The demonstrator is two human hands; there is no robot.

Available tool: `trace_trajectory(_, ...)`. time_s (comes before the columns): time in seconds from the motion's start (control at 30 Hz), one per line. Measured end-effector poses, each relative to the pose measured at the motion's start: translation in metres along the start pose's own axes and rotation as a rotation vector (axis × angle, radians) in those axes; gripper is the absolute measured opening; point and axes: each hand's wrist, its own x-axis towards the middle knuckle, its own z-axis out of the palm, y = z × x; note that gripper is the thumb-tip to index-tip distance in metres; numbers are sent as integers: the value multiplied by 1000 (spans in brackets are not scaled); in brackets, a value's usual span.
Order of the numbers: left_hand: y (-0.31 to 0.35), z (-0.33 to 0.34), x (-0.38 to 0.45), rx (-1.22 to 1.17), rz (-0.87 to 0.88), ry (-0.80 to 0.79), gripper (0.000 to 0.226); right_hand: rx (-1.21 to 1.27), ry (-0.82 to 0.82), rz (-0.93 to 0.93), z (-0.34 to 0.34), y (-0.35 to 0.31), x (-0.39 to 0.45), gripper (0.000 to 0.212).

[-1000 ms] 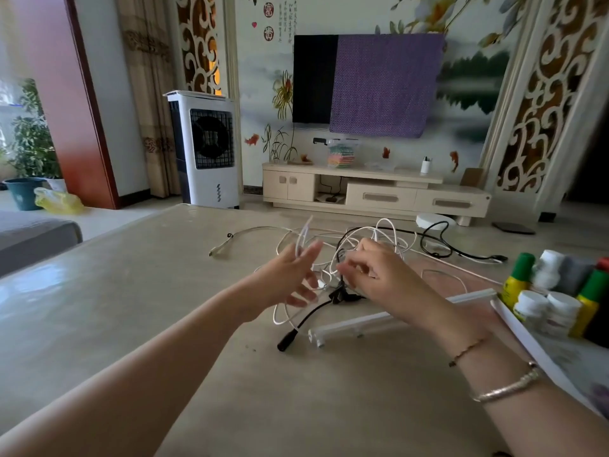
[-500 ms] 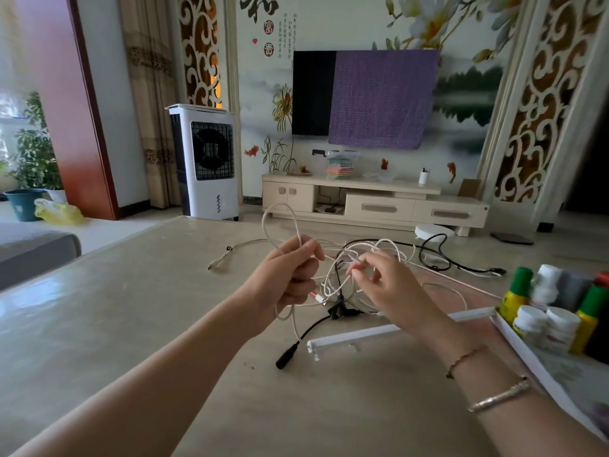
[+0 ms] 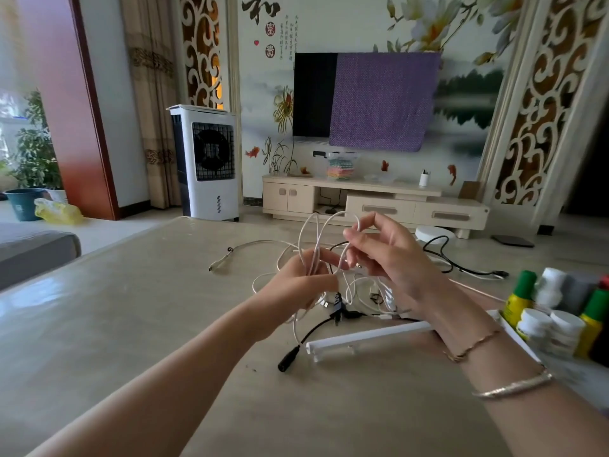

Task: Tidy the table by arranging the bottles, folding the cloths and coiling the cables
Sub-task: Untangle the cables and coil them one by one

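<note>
A thin white cable (image 3: pixel 311 239) rises in loops above the beige table (image 3: pixel 131 308). My left hand (image 3: pixel 298 285) grips the loops at their base, fingers curled round them. My right hand (image 3: pixel 385 255) is raised above the tangle and pinches the top of a loop between thumb and forefinger. More white cable lies tangled on the table under my hands, with a black cable (image 3: pixel 306 338) ending in a round plug near me. Another black cable (image 3: pixel 451 258) lies further back on the right. Several bottles (image 3: pixel 547 318) with green and white caps stand on a white tray (image 3: pixel 514 334) at the right.
A long white bar (image 3: pixel 365 338) lies on the table in front of my right wrist. A loose white cable end (image 3: pixel 224 258) trails to the left of the tangle. Beyond the table stand an air cooler (image 3: pixel 207 163) and a TV cabinet (image 3: pixel 372 202).
My right hand has lifted and drawn a cable loop upward and toward the left hand. My left hand has gathered more loops in its grip. The camera tilted up slightly.
</note>
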Motion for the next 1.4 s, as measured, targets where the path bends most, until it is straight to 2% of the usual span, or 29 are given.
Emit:
trace_trajectory(0.07,0,1,1,22,32,33,11,24,-18,-18,3,1,1,13)
trace_trajectory(0.17,-3,3,4,46,107,143,28,45,-84,-42,8,3,0,22)
trace_trajectory(0.27,-5,0,5,14,98,208,28,35,-48,-46,4,9,1,31)
trace_trajectory(0.33,-6,-4,5,-26,63,209,31,-164,-5,-51,0,18,0,24)
trace_trajectory(0.47,-4,-8,5,-111,29,193,39,-657,-42,-106,2,40,-2,9)
trace_trajectory(0.57,-4,-10,5,-153,15,200,45,-714,-21,-88,1,41,-1,13)
trace_trajectory(0.63,-6,-12,6,-197,14,222,43,-715,38,-76,-5,40,0,19)
trace_trajectory(0.7,-9,-14,8,-245,5,275,42,-811,164,-37,-14,43,-1,22)
trace_trajectory(0.77,-11,-16,11,-321,-25,335,43,-829,303,93,-27,47,-1,25)
trace_trajectory(0.83,-13,-20,12,-456,-67,352,44,-580,406,311,-41,51,1,24)
trace_trajectory(0.93,-13,-24,12,-634,-105,340,42,63,526,550,-56,55,1,19)
trace_trajectory(1.03,-15,-25,12,-717,-132,405,43,663,641,531,-66,55,-4,22)
trace_trajectory(1.1,-15,-28,12,-761,-138,433,43,811,648,519,-69,54,-5,19)
trace_trajectory(1.13,-15,-29,11,-774,-137,435,43,769,620,525,-68,52,-6,19)
trace_trajectory(1.23,-13,-31,10,-788,-122,427,43,399,556,530,-62,52,-5,45)
trace_trajectory(1.3,-12,-30,10,-793,-107,424,43,115,610,465,-57,53,-4,51)
trace_trajectory(1.33,-12,-29,10,-804,-99,425,43,-78,688,366,-54,50,-4,49)
trace_trajectory(1.4,-12,-28,10,-841,-86,429,43,-408,773,34,-43,42,-7,43)
